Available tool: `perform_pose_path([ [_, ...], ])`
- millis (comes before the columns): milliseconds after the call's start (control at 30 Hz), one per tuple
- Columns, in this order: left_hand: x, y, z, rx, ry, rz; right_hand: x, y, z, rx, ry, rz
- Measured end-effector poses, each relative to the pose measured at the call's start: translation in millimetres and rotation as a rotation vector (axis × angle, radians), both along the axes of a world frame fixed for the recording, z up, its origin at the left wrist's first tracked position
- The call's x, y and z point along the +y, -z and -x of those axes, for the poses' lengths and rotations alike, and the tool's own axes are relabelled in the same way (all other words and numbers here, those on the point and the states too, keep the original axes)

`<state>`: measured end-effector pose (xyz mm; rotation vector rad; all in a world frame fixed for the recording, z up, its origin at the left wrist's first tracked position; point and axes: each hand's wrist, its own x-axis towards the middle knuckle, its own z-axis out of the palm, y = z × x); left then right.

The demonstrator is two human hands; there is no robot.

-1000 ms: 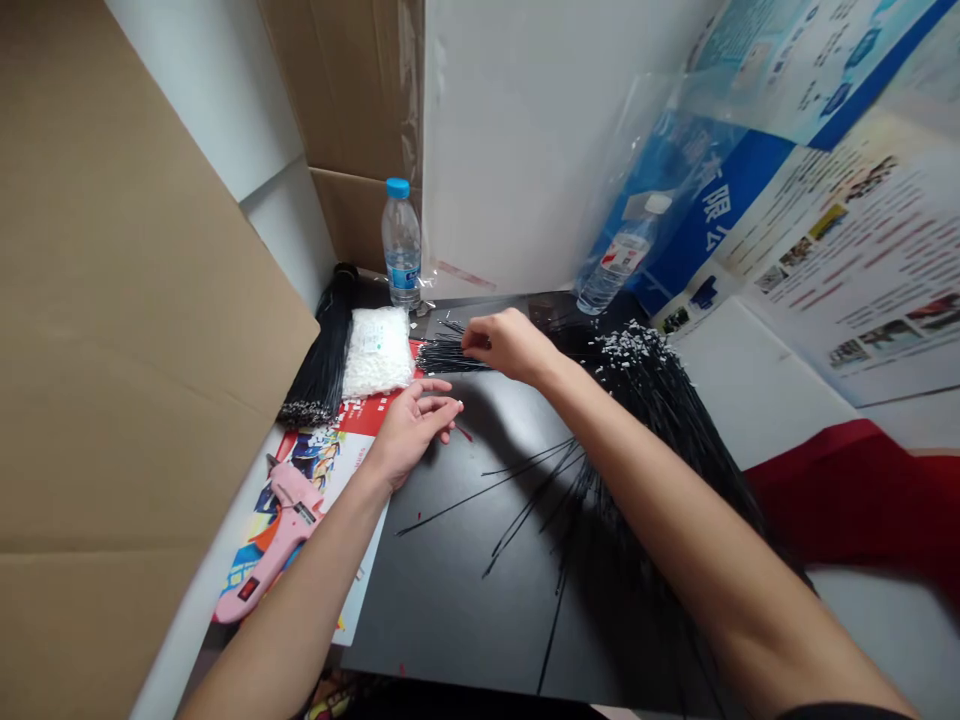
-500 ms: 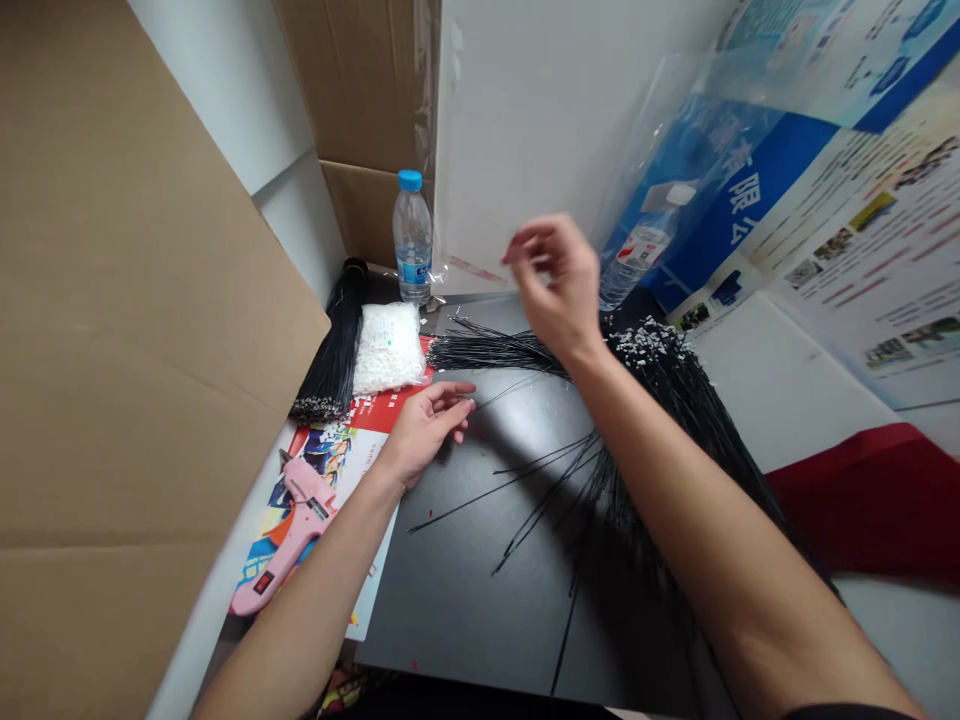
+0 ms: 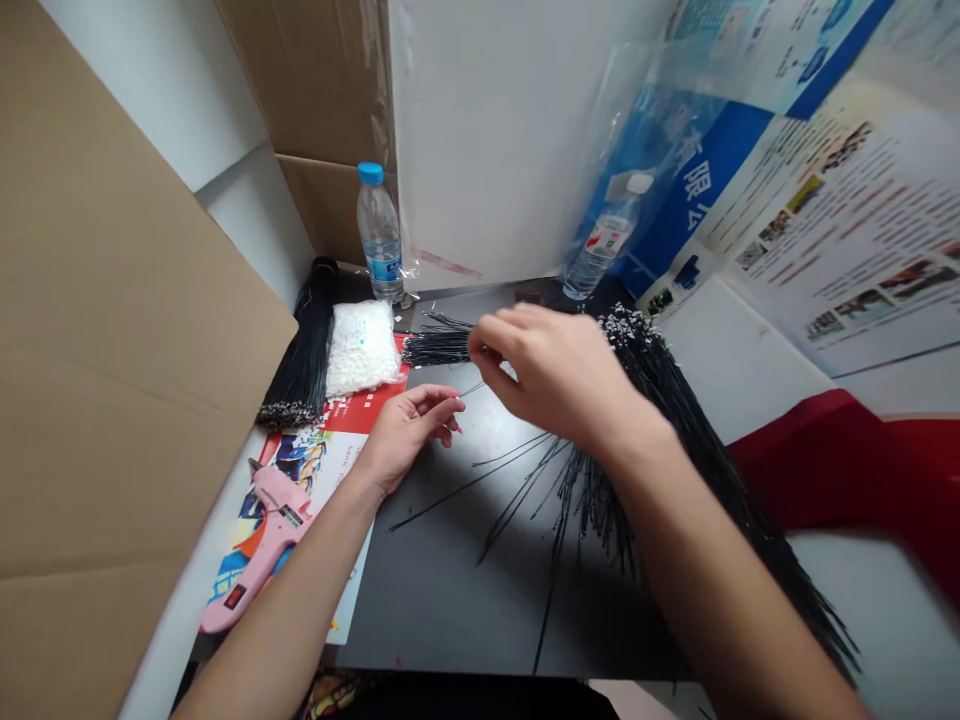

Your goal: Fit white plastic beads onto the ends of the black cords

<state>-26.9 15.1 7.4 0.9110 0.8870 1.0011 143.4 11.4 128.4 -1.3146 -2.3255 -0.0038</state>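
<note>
My right hand [image 3: 555,375] is bunched with its fingertips at the end of a short bundle of thin black wires [image 3: 439,346] lying on a black board [image 3: 442,600]. I cannot tell whether it pinches any wire. My left hand [image 3: 411,435] rests on the board, slightly curled and holding nothing, with a loose thin wire [image 3: 471,390] just past its fingertips. Under my right forearm spreads a large heap of black wires with white-tipped ends [image 3: 660,400].
A bag of small white parts [image 3: 361,348] and a black wire bunch [image 3: 304,350] lie at the far edge, by a water bottle [image 3: 380,232]. A pink glue gun [image 3: 259,550] sits on printed paper [image 3: 315,480]. Cardboard [image 3: 127,350] stands at left.
My right hand has come down from its raised position to the short bundle. My left hand has barely moved. The whole scene has shifted slightly left in view.
</note>
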Motion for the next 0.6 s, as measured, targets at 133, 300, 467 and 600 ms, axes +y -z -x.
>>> perform_pose_path([
  [133,-2.4,-3.2,-2.3,-0.057,0.009,0.010,-5.0,64.2,-13.9,0.269,-0.015,0.277],
  [300,-2.6,-2.6,-4.5,-0.062,0.025,0.015,-15.4,93.4,-8.8,0.536,0.048,0.431],
  [467,-2.2,1.0,-4.0,-0.108,-0.004,0.055,-17.5,97.5,-6.0,0.607,0.077,0.459],
  [600,-2.6,1.2,-3.8,-0.115,0.024,0.090,-19.4,103.8,-6.7,0.647,0.079,0.449],
])
